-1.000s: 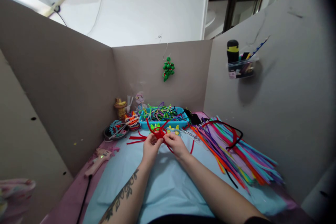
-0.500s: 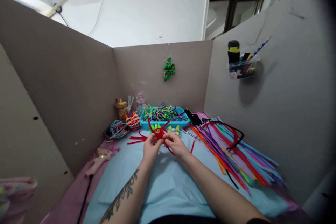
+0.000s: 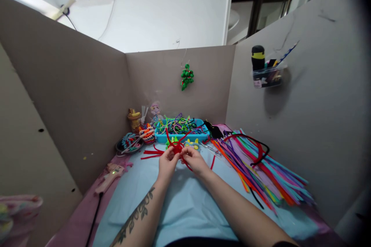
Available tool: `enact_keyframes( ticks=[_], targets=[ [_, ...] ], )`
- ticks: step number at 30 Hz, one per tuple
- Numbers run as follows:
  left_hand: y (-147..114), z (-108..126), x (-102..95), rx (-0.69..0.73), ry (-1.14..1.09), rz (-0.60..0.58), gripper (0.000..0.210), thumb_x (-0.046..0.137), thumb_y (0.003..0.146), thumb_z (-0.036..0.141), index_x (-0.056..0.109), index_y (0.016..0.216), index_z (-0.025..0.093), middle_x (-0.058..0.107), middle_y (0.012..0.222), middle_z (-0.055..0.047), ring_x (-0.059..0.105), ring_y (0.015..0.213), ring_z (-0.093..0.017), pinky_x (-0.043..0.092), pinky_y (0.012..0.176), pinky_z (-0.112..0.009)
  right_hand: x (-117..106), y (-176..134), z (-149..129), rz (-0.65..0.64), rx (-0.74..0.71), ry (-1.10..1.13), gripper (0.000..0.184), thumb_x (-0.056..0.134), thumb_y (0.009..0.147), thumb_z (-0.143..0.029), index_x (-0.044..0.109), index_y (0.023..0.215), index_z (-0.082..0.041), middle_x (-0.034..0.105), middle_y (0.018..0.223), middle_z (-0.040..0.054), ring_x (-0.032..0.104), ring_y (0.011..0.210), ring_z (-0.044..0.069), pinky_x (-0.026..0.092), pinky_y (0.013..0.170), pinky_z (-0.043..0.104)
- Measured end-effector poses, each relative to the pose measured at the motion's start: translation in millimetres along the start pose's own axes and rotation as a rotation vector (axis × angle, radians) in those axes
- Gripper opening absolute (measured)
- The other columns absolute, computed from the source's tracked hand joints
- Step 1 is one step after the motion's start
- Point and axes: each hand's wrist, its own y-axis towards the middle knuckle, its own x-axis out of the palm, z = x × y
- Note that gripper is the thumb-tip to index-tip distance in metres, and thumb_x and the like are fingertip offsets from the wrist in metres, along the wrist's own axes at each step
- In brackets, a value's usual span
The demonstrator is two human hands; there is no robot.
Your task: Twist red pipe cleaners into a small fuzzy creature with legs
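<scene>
Both hands meet above the blue cloth, gripping a bundle of red pipe cleaners (image 3: 177,147) joined at a dense middle with loose ends sticking up and out. My left hand (image 3: 169,159) pinches its left side, and my right hand (image 3: 193,158) has thumb and fingers closed on its right side. The exact twist between the fingertips is hidden. Several loose red pipe cleaners (image 3: 150,153) lie left of my left hand, and one short red piece (image 3: 213,163) rests right of my right hand. Small green and yellow pipe-cleaner pieces (image 3: 191,143) sit just behind the hands.
A blue tray (image 3: 162,138) of tangled pipe cleaners stands at the back. Scissors (image 3: 213,149) lie near a spread of long colored pipe cleaners (image 3: 257,166) on the right. A dark bowl (image 3: 118,148) and a pink glue gun (image 3: 108,180) are on the left. Grey partitions enclose the table.
The red bundle has turned slightly between the fingers, its upright ends shifting a little to the right. Both hands keep their hold in nearly the same place.
</scene>
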Motion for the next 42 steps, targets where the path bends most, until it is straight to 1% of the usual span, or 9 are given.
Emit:
enact_keyframes(
  ticks=[3,10,15,19,24,27,30,37,42],
  targets=[
    [-0.4,-5.3,-0.2,0.035,0.026,0.026,0.03,0.07,0.063,0.023,0.063,0.09,0.012,0.069,0.083,-0.009,0.065,0.075,-0.019,0.05,0.071,-0.03,0.5,-0.7,-1.9,0.001,-0.003,-0.027,0.018,0.065,0.063,-0.032,0.053,0.07,-0.019,0.054,0.063,-0.004,0.05,0.055,0.01,0.039,0.052,0.022],
    [-3.9,-9.6,-0.6,0.118,0.121,0.018,0.03,0.067,0.067,0.024,0.063,0.095,0.015,0.07,0.087,-0.008,0.065,0.078,-0.02,0.05,0.073,-0.031,3.5,-1.6,-1.0,0.075,-0.177,-0.146,0.023,0.069,0.062,-0.032,0.051,0.068,-0.02,0.053,0.064,-0.0033,0.052,0.06,0.012,0.043,0.059,0.025],
    [-3.1,-7.1,1.6,0.068,0.035,0.059,0.03,0.068,0.065,0.024,0.062,0.093,0.014,0.07,0.086,-0.009,0.066,0.079,-0.02,0.051,0.075,-0.032,6.9,-3.6,1.7,0.156,-0.249,-0.186,0.026,0.064,0.067,-0.026,0.052,0.089,-0.021,0.061,0.082,0.0014,0.06,0.074,0.016,0.049,0.071,0.029],
    [-1.4,-9.0,3.5,-0.019,-0.056,0.087,0.039,0.069,0.064,0.026,0.059,0.099,0.013,0.069,0.087,-0.009,0.065,0.08,-0.021,0.053,0.071,-0.032,8.4,-8.3,-2.8,0.214,-0.233,-0.218,0.03,0.061,0.07,-0.024,0.048,0.097,-0.02,0.063,0.078,0.0014,0.062,0.073,0.017,0.05,0.073,0.032],
    [-1.8,-8.8,4.9,-0.086,-0.098,0.077,0.046,0.072,0.062,0.029,0.058,0.102,0.012,0.069,0.081,-0.008,0.065,0.075,-0.02,0.053,0.068,-0.032,8.5,-13.8,-8.7,0.238,-0.285,-0.333,0.03,0.056,0.074,-0.025,0.045,0.102,-0.021,0.064,0.075,0.002,0.062,0.07,0.018,0.05,0.069,0.034],
    [-3.7,-6.1,6.4,-0.107,-0.127,0.059,0.046,0.073,0.061,0.03,0.058,0.101,0.012,0.068,0.079,-0.008,0.065,0.074,-0.02,0.053,0.068,-0.032,7.8,-13.9,-9.3,0.256,-0.316,-0.37,0.031,0.056,0.074,-0.025,0.043,0.102,-0.022,0.062,0.07,0.0,0.061,0.064,0.018,0.05,0.066,0.034],
    [-4.2,-5.7,6.6,-0.122,-0.151,0.063,0.048,0.075,0.059,0.03,0.058,0.1,0.012,0.068,0.079,-0.007,0.065,0.074,-0.02,0.053,0.068,-0.032,7.2,-12.9,-9.4,0.258,-0.334,-0.385,0.027,0.056,0.074,-0.025,0.045,0.099,-0.022,0.062,0.074,0.0011,0.061,0.068,0.017,0.05,0.068,0.033],
    [-0.6,-13.2,2.9,-0.14,-0.249,0.088,0.051,0.075,0.06,0.029,0.055,0.103,0.011,0.066,0.077,-0.006,0.064,0.071,-0.016,0.052,0.07,-0.031,5.6,-11.2,-4.2,0.12,-0.282,-0.271,0.016,0.053,0.077,-0.028,0.053,0.091,-0.02,0.064,0.084,0.0048,0.062,0.077,0.018,0.051,0.07,0.032],
    [-3.1,-11.3,4.7,-0.13,-0.236,0.118,0.051,0.076,0.058,0.031,0.056,0.1,0.012,0.065,0.076,-0.004,0.064,0.071,-0.016,0.051,0.069,-0.031,3.6,-13.5,-5.9,0.222,-0.345,-0.429,0.013,0.056,0.076,-0.028,0.057,0.087,-0.021,0.062,0.083,0.0042,0.059,0.073,0.018,0.049,0.066,0.031]
  ],
)
